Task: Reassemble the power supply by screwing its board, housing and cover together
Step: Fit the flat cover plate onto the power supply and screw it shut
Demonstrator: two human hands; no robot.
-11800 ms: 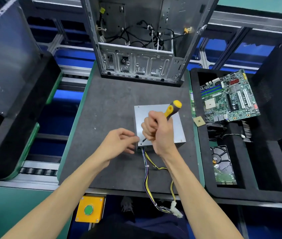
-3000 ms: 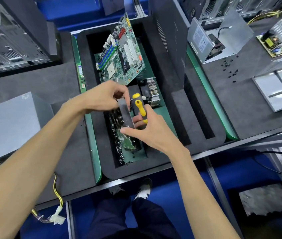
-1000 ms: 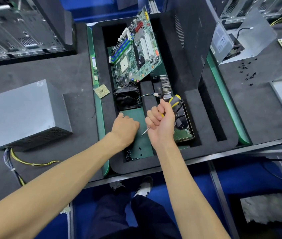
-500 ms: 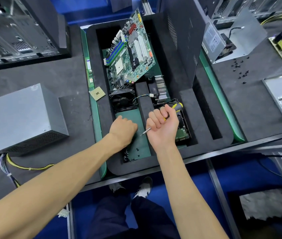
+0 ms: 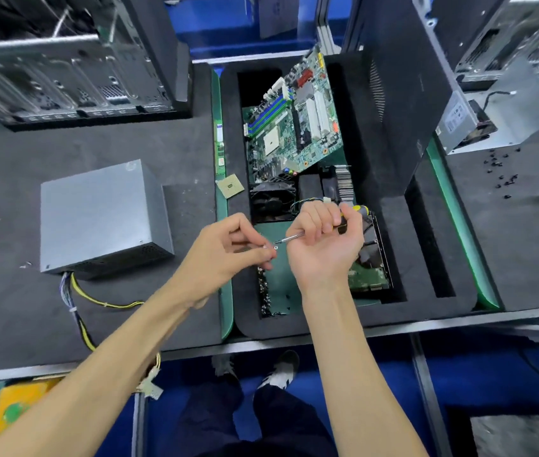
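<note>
Screwdriver (image 5: 314, 231) handle mostly hidden in fisted right hand (image 5: 326, 247); left hand (image 5: 228, 255) fingertips pinch a small screw (image 5: 265, 247) at its tip.

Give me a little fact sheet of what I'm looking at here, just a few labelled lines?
Left hand: pinching a small screw at the fingertips
Right hand: fist closed on a screwdriver, tip pointing at the screw
Power supply: closed grey box on the dark mat, left of the hands, untouched
Cables: trailing from the box toward the table edge
Tray: black foam, holding a circuit board
Loose screws: piled in the tray pocket beneath the hands
</note>
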